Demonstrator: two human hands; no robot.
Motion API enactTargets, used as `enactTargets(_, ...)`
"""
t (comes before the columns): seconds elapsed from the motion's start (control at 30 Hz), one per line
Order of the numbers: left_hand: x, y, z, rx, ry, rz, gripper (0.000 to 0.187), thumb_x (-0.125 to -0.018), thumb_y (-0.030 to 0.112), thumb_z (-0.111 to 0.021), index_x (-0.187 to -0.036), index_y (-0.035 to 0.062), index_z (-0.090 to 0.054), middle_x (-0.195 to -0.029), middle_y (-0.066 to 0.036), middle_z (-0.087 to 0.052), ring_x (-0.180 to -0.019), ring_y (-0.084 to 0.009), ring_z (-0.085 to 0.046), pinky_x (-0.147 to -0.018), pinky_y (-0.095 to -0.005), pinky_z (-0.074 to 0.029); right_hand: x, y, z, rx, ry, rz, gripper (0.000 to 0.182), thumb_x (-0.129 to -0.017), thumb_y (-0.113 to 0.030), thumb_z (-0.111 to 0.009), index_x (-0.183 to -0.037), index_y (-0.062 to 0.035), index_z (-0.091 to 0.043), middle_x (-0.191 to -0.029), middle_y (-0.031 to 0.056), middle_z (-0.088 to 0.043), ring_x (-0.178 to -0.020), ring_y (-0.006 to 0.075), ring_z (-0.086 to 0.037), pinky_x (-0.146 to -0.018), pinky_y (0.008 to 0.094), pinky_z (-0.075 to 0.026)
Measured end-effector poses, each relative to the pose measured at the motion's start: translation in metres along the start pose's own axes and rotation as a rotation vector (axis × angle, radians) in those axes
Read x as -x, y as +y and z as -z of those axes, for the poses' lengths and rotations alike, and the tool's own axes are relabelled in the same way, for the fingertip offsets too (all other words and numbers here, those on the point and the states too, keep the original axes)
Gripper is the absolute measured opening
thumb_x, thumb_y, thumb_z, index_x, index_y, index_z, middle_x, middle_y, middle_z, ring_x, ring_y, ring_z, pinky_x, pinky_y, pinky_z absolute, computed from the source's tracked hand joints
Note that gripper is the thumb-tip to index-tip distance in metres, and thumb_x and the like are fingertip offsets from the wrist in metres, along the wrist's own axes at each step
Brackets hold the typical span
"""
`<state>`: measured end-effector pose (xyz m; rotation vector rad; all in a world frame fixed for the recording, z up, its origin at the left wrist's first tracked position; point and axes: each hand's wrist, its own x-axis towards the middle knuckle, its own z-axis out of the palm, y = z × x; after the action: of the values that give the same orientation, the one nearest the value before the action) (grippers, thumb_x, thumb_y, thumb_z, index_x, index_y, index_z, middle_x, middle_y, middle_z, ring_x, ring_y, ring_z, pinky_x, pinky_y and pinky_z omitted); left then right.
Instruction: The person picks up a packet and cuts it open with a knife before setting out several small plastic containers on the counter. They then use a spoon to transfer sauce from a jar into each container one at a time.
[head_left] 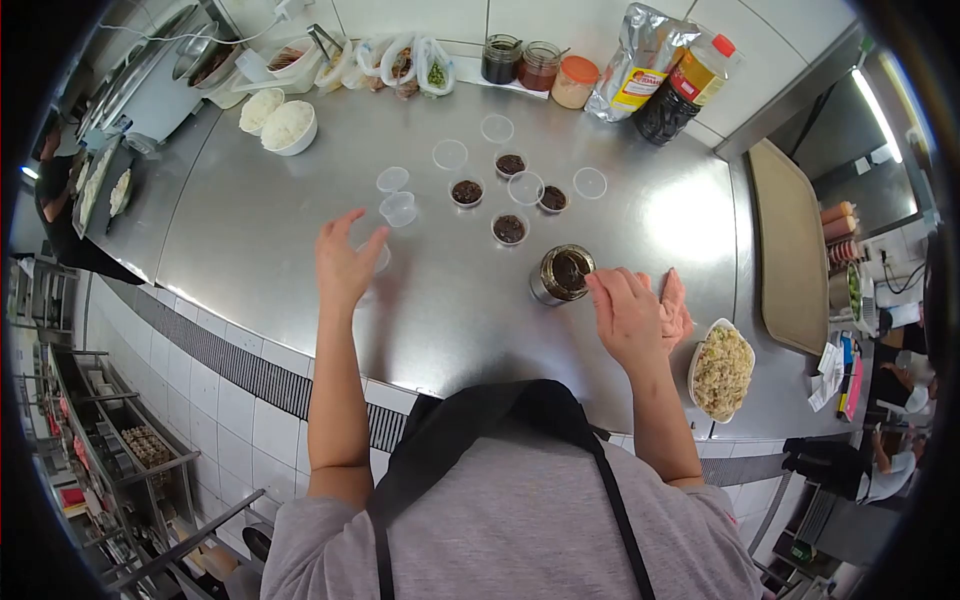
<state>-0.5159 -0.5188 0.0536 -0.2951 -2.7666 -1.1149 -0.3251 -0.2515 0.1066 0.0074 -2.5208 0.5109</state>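
My left hand (345,262) is over the steel counter with fingers spread, holding nothing. Beside and partly under it lies a clear plastic cup or lid (382,258), and just beyond are small clear cups (398,209). My right hand (628,312) is at the rim of a glass jar (549,283) of dark sauce, its fingers pinched on what looks like a thin spoon handle leaning out; the spoon's bowl is hidden. Several small cups of dark sauce (509,229) stand in the middle of the counter. Loose round lids (590,183) lie around them, one overlapping the cups.
A pink cloth (675,310) lies beside my right hand, near a dish of fried rice (722,372). Along the wall stand sauce jars (540,68), a foil pouch (638,70), a bottle (686,92) and tied bags. Rice bowls (290,128) stand back left; a brown tray (790,250) is right.
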Motion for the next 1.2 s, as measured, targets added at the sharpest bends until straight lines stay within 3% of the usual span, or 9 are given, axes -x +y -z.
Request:
enactTargets(0.2, -0.007, -0.001, -0.055, -0.095, -0.064, -0.197, 0.044, -0.073, 0.028, -0.068, -0.110, 0.0067, -0.057, -0.110, -0.019, -0.056, -0.105, -0.0335, -0.050, -0.087, -0.0406, -0.041, 0.009, -0.005, 0.005, -0.256, 0.011, -0.338, 0.003, -0.081, -0.006, -0.057, -0.081, -0.0031, -0.057, -0.066, 0.0094, -0.056, -0.055, 0.0249, -0.052, -0.057, 0.0328, -0.037)
enactTargets(0.27, -0.017, -0.002, -0.056, -0.018, -0.281, 0.029, 0.042, -0.073, 0.027, -0.068, -0.108, 0.0061, -0.058, -0.110, -0.018, -0.056, -0.098, -0.0323, -0.054, -0.084, -0.0388, -0.044, 0.006, -0.003, 0.012, -0.294, 0.037, -0.367, 0.003, -0.081, -0.006, -0.057, -0.081, -0.0032, -0.057, -0.065, 0.0094, -0.056, -0.055, 0.0253, -0.052, -0.057, 0.0328, -0.035)
enactTargets(0.4, -0.009, 0.015, -0.041, 0.073, -0.181, -0.011, 0.039, -0.073, 0.022, -0.069, -0.106, 0.0042, -0.056, -0.109, -0.015, -0.056, -0.091, -0.0289, -0.058, -0.082, -0.0369, -0.046, -0.002, 0.004, 0.019, 0.001, 0.127, -0.075, 0.003, -0.081, -0.006, -0.057, -0.082, -0.0036, -0.057, -0.066, 0.0085, -0.056, -0.056, 0.0246, -0.053, -0.057, 0.0336, -0.035)
enactTargets(0.47, -0.001, 0.026, -0.036, 0.340, 0.072, -0.104, 0.042, -0.071, 0.011, -0.071, -0.108, 0.0014, -0.053, -0.106, -0.012, -0.057, -0.089, -0.0223, -0.058, -0.081, -0.0330, -0.047, 0.000, 0.004, 0.016, 0.096, 0.096, 0.017, 0.003, -0.081, -0.006, -0.057, -0.081, -0.0037, -0.058, -0.067, 0.0082, -0.056, -0.057, 0.0243, -0.053, -0.058, 0.0336, -0.036)
enactTargets(0.6, 0.027, 0.045, -0.029, 0.657, 0.080, -0.062, 0.051, -0.068, 0.004, -0.073, -0.112, -0.0014, -0.049, -0.104, -0.010, -0.055, -0.091, -0.0171, -0.057, -0.082, -0.0295, -0.046, 0.013, 0.012, -0.005, -0.201, 0.074, -0.295, 0.006, -0.083, -0.007, -0.054, -0.080, -0.0027, -0.057, -0.061, 0.0063, -0.055, -0.051, 0.0200, -0.052, -0.052, 0.0305, -0.037)
enactTargets(0.73, 0.055, 0.050, -0.040, 0.798, -0.143, -0.007, 0.059, -0.066, 0.002, -0.074, -0.117, -0.0027, -0.045, -0.106, -0.010, -0.052, -0.092, -0.0157, -0.056, -0.081, -0.0278, -0.046, 0.022, 0.008, -0.016, -0.670, 0.181, -0.730, 0.020, -0.091, -0.019, -0.051, -0.082, -0.0018, -0.056, -0.060, 0.0052, -0.056, -0.043, 0.0094, -0.047, -0.041, 0.0211, -0.037)
enactTargets(0.83, 0.070, 0.060, -0.049, 0.763, -0.155, -0.058, 0.058, -0.065, 0.003, -0.074, -0.117, -0.0012, -0.049, -0.103, -0.007, -0.052, -0.088, -0.0151, -0.056, -0.079, -0.0275, -0.046, 0.031, 0.018, -0.022, -0.977, 0.279, -0.853, 0.021, -0.092, -0.020, -0.050, -0.082, -0.0021, -0.055, -0.060, 0.0073, -0.056, -0.040, 0.0111, -0.046, -0.038, 0.0209, -0.037)
enactTargets(0.93, 0.077, 0.072, -0.049, 0.631, -0.250, -0.142, 0.057, -0.066, 0.002, -0.074, -0.117, -0.0004, -0.049, -0.104, -0.003, -0.048, -0.091, -0.0138, -0.052, -0.084, -0.0273, -0.043, 0.031, 0.020, -0.023, -1.082, 0.408, -0.939, 0.020, -0.091, -0.016, -0.049, -0.077, -0.0026, -0.055, -0.057, 0.0010, -0.052, -0.042, 0.0090, -0.047, -0.040, 0.0210, -0.035)
enactTargets(1.2, 0.077, 0.081, -0.049, 0.635, -0.275, -0.186, 0.055, -0.067, 0.000, -0.072, -0.117, -0.0018, -0.048, -0.105, -0.006, -0.054, -0.095, -0.0138, -0.054, -0.086, -0.0277, -0.043, 0.034, 0.030, -0.017, -1.304, 0.516, -1.025, 0.021, -0.091, -0.020, -0.050, -0.078, -0.0042, -0.054, -0.057, 0.0046, -0.054, -0.041, 0.0101, -0.048, -0.036, 0.0222, -0.038)
